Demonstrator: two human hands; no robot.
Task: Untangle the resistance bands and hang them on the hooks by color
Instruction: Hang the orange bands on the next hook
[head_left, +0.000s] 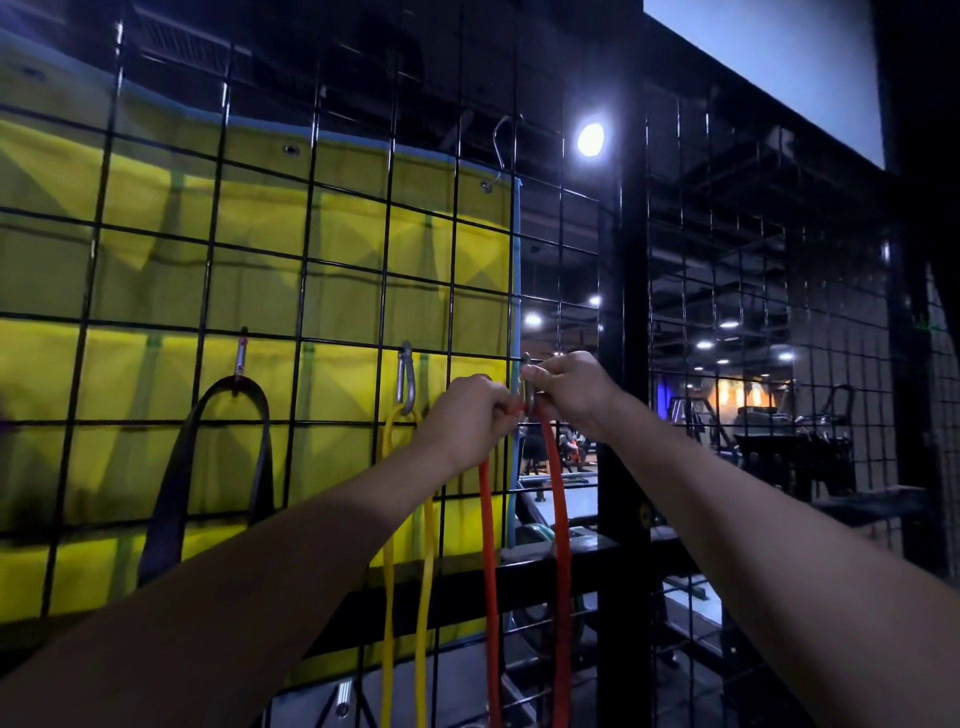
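Note:
A black wire grid panel (311, 218) carries metal carabiner hooks. A wide black band (262, 457) hangs from the left hook (240, 358). From the middle hook (406, 379) a thin yellow band (426, 571) hangs down. The red band (561, 519) drops in two strands below my hands. My left hand (467, 415) pinches the top of the red band right beside the third hook (529, 395). My right hand (571, 389) grips that hook at the grid's right edge. The band's top loop is hidden between my fingers.
A yellow mat (156, 270) with a blue edge hangs behind the grid. An empty S-hook (501, 150) hangs higher up. A black post (623, 467) stands right of the panel, with more mesh and a dim gym with machines beyond.

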